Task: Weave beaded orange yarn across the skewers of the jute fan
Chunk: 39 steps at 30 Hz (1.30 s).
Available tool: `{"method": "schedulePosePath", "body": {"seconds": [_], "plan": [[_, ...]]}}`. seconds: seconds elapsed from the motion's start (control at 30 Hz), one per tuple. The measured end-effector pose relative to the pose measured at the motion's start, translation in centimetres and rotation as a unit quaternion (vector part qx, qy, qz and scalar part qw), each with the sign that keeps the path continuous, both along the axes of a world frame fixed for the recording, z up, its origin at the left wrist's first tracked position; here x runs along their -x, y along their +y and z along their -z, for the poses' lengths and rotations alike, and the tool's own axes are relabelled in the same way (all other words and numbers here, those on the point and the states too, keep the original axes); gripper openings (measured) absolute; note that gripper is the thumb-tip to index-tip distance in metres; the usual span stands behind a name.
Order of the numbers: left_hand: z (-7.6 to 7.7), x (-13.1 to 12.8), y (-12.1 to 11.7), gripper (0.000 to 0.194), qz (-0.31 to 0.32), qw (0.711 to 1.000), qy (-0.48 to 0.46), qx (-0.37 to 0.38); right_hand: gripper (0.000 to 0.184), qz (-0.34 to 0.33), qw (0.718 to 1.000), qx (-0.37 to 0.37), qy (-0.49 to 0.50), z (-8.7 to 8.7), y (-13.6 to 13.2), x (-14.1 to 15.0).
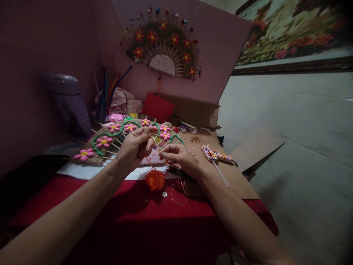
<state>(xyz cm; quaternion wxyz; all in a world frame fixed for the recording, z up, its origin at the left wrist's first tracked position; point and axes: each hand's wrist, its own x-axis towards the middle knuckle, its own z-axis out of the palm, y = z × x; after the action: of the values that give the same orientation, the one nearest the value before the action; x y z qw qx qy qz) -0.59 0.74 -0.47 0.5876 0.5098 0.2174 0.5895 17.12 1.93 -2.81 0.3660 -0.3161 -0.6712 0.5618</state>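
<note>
While left hand (pixel 140 142) pinches orange yarn (pixel 149 161) at frame centre, my right hand (pixel 179 157) closes fingertips near purple bead (pixel 154 147); yarn ball (pixel 154 180) lies just below, on red cloth (pixel 132 206).

One head-worn view looks forward and down, tilted.

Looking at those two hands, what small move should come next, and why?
Probably ease the left hand up slightly to straighten the orange strand: it curves down to the orange ball, while the small purple piece sits between left and right hand, so slowly seems wise.
</note>
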Motion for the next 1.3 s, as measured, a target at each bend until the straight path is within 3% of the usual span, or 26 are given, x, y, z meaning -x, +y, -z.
{"method": "schedulePosePath", "body": {"seconds": [0.13,0.3,0.57,1.03,1.3], "plan": [[-0.1,-0.1,-0.1,0.017,0.015,1.000,0.004,0.005,0.027,0.035,0.997,-0.075,-0.010,-0.2,-0.1,0.0],[0.1,-0.5,-0.3,0.018,0.026,1.000,0.014,0.007,0.040,-0.010,0.999,-0.050,0.012,-0.2,-0.4,0.3],[0.5,-0.8,-0.3,0.019,0.049,0.998,0.034,0.038,0.026,-0.016,0.997,-0.054,0.050,0.1,-0.9,1.0],[0.6,-1.0,-0.4,0.025,0.043,0.995,0.064,0.058,0.033,0.000,0.998,-0.057,0.030,0.1,-0.4,0.5],[0.4,-0.8,-0.5,0.035,0.044,0.992,0.073,0.089,0.028,-0.002,0.997,-0.074,0.023,0.0,-0.6,0.5]]}}
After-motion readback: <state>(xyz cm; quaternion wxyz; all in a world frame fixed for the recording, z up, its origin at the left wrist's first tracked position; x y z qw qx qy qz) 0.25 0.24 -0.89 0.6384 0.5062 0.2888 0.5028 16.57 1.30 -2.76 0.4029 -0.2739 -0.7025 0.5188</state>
